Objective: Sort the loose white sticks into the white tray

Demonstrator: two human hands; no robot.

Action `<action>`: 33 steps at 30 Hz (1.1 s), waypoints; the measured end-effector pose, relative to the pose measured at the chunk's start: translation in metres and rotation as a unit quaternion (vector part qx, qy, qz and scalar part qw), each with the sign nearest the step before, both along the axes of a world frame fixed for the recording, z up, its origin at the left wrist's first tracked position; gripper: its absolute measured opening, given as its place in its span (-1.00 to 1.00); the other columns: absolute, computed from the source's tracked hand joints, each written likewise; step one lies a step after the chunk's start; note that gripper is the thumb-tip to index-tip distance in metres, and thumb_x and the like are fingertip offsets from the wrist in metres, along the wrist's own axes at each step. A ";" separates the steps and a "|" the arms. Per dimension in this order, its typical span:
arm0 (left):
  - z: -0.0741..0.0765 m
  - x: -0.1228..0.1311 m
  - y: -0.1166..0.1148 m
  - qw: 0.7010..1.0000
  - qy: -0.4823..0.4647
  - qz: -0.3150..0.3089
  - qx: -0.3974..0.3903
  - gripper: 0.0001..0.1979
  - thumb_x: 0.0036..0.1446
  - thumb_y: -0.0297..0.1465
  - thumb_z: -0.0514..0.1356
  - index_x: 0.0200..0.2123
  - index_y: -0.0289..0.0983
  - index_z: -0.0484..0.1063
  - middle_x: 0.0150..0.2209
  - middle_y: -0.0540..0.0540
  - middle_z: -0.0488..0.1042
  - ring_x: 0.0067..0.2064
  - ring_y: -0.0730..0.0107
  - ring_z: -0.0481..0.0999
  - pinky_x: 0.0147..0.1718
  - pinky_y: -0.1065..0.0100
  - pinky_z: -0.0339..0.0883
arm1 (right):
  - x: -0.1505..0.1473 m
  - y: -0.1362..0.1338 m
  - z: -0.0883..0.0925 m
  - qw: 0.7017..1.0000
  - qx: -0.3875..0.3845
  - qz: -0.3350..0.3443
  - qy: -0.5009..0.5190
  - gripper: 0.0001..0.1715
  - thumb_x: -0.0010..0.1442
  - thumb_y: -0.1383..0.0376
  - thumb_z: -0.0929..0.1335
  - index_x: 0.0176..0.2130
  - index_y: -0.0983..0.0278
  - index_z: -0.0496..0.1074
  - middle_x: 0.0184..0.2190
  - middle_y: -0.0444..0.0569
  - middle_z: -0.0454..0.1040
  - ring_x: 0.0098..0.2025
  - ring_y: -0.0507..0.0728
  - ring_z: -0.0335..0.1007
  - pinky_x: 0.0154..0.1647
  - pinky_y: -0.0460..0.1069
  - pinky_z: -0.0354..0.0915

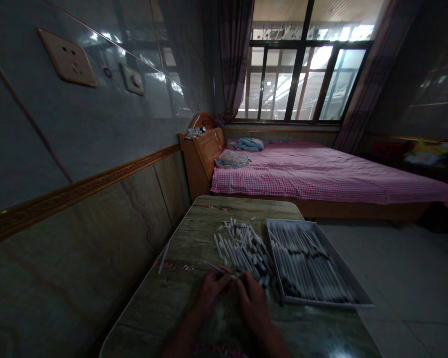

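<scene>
My left hand (pixel 212 287) is closed around a thin whitish pen-like stick (pixel 213 267), which juts out to the upper left. Close beside it, my right hand (pixel 252 294) pinches at the stick's other end; the fingertips of both hands nearly meet, and the small details there are too dark to make out. Just beyond my hands lies a loose heap of short white tubes (pixel 242 246), some with dark parts among them. To the right, a shallow white tray (pixel 326 303) holds rows of many slim, pale pen-like sticks with dark ends.
A wood-patterned table (pixel 179 298) bears everything, its left edge near the tiled wall (pixel 134 214). One pale stick (pixel 164 258) lies alone by that edge. Behind the table stands a bed (pixel 302 179) with a pink checked sheet, below a window (pixel 283 84).
</scene>
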State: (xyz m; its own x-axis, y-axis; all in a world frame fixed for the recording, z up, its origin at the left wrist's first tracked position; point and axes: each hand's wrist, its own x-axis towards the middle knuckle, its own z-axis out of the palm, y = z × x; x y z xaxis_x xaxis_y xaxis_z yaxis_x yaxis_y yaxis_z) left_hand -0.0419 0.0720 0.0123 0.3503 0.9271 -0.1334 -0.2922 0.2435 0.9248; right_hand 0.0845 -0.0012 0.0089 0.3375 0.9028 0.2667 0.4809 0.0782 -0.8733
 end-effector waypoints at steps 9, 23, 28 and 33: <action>0.001 0.001 -0.001 1.000 0.016 -0.003 0.000 -0.60 -0.31 -0.16 0.47 -0.44 -0.30 0.50 -0.57 0.01 0.51 -0.52 0.40 0.45 -0.50 0.41 0.29 | 0.001 0.001 -0.006 1.000 -0.003 -0.006 -0.010 -0.59 0.31 0.03 0.17 -0.45 0.18 0.31 -0.52 -0.14 0.40 -0.45 0.08 0.33 -0.41 -0.07 0.18; 0.005 0.001 -0.002 0.998 0.037 -0.034 0.031 -0.63 -0.27 -0.17 0.44 -0.47 -0.31 0.49 -0.60 0.01 0.47 -0.54 0.42 0.42 -0.50 0.39 0.28 | 0.003 0.002 -0.015 0.995 -0.025 -0.005 -0.095 -0.46 0.38 0.08 0.06 -0.45 0.20 0.37 -0.51 -0.10 0.45 -0.44 0.07 0.37 -0.39 -0.07 0.15; 0.007 0.002 -0.003 0.999 0.041 -0.026 0.019 -0.61 -0.29 -0.15 0.44 -0.47 -0.30 0.47 -0.61 0.03 0.46 -0.55 0.43 0.41 -0.52 0.40 0.26 | 0.003 0.003 -0.017 0.994 -0.028 0.004 -0.103 -0.45 0.41 0.14 0.05 -0.44 0.20 0.38 -0.50 -0.11 0.46 -0.45 0.05 0.38 -0.42 -0.08 0.15; 0.006 0.003 -0.002 0.998 0.045 -0.031 0.027 -0.61 -0.30 -0.16 0.45 -0.49 -0.31 0.47 -0.64 0.03 0.44 -0.57 0.43 0.39 -0.55 0.41 0.24 | 0.009 0.004 -0.030 0.983 0.018 0.010 -0.185 -0.51 0.41 0.16 0.09 -0.38 0.19 0.44 -0.48 -0.12 0.47 -0.45 0.03 0.36 -0.43 -0.11 0.16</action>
